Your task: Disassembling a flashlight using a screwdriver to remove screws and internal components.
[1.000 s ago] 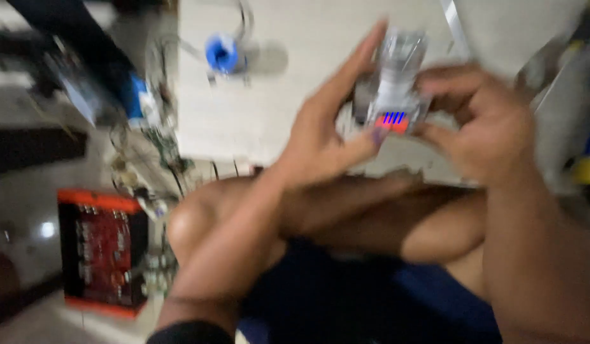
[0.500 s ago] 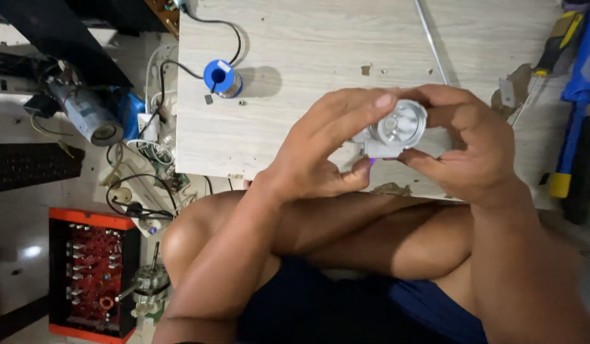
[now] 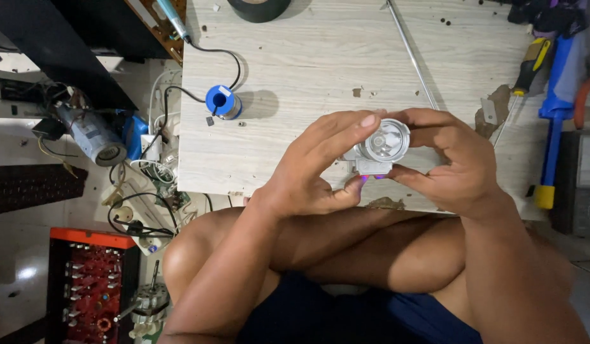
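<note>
Both hands, left hand and right hand, pinch the small torch above the tabletop's near edge; a loose fingertip grip could drop it

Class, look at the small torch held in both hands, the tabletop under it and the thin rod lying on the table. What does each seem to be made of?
Torch: apparently grey plastic, with a shiny mirror-like reflector, held by the left hand and right hand.
Tabletop: pale wood-grain board, probably laminate, chipped at the edge.
Rod: thin, straight, silvery; likely metal.
</note>
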